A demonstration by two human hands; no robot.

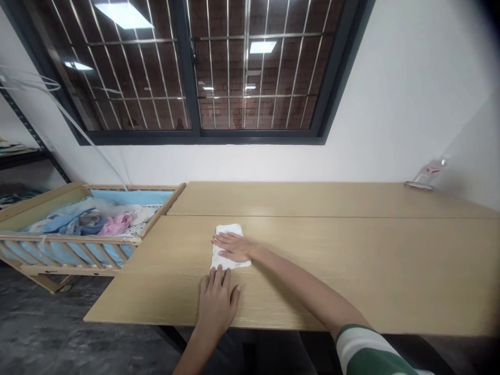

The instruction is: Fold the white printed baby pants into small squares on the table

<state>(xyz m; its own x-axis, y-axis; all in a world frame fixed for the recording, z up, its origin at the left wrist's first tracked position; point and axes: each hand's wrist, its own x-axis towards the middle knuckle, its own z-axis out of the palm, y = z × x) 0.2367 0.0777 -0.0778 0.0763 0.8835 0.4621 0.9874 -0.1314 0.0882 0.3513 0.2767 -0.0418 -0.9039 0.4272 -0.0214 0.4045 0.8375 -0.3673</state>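
A folded white cloth (226, 229) with a faint small print lies on the light wood table (351, 276), near its left end. My right hand (233, 247) rests flat across the cloth and hides its middle, with the arm reaching in from the lower right in a green-and-white striped sleeve. My left hand (216, 304) lies palm down on the table, with its fingertips at or very near the cloth's near edge. Neither hand grips anything.
A wooden crib (78, 239) at the table's left holds blue and pink fabrics. A clear plastic bag (427, 176) lies at the far right corner. A seam crosses the tabletop. A white wall and barred window stand behind it.
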